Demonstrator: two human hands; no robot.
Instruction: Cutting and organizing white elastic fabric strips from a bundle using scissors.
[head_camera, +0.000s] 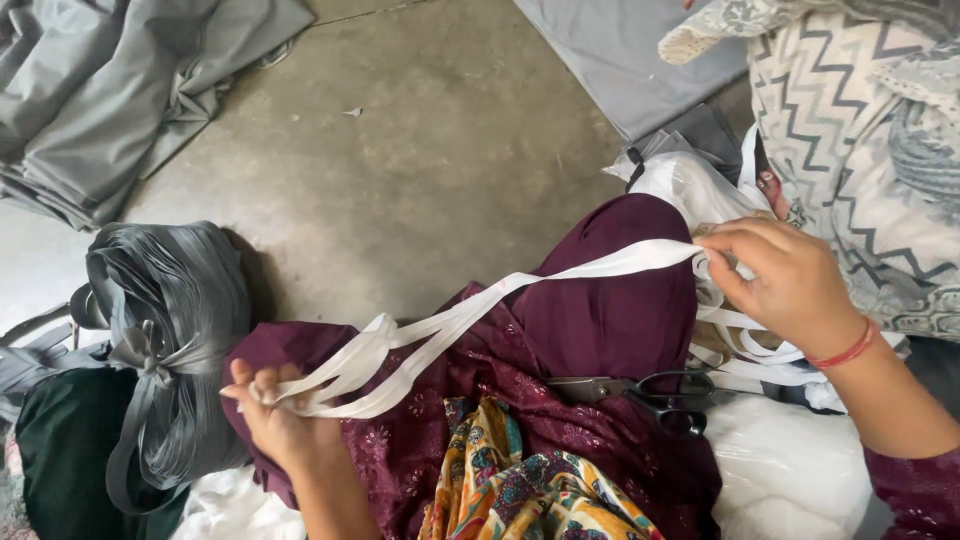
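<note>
Here we see the left hand (272, 415) low in the view, palm up, its fingers curled around the looped ends of several white strips (480, 305). The right hand (785, 280) is higher and off to the other side, its fingertips pinched on the far ends of the same strips, so they run taut between the two hands, across a lap covered in maroon cloth (600, 320). More loose white strips hang in a tangle just under the right hand, which wears a red thread bracelet (848, 352) at the wrist.

A pair of black-handled scissors (640, 392) lies on the lap, just below the stretched strips and near the right forearm; its blades are partly sunk into the folds. We cannot tell how many strips are gripped, since they overlap. A patterned yellow cloth (520, 480) is cut off at the bottom edge. Another person's zigzag-patterned garment (850, 110) fills the top right corner, most of it out of frame.

The floor (420, 150) is bare grey concrete. A tied bundle of grey strips (170, 340) rests on it beside the left hand, and folded grey fabric (110, 90) is heaped by the top left corner.
</note>
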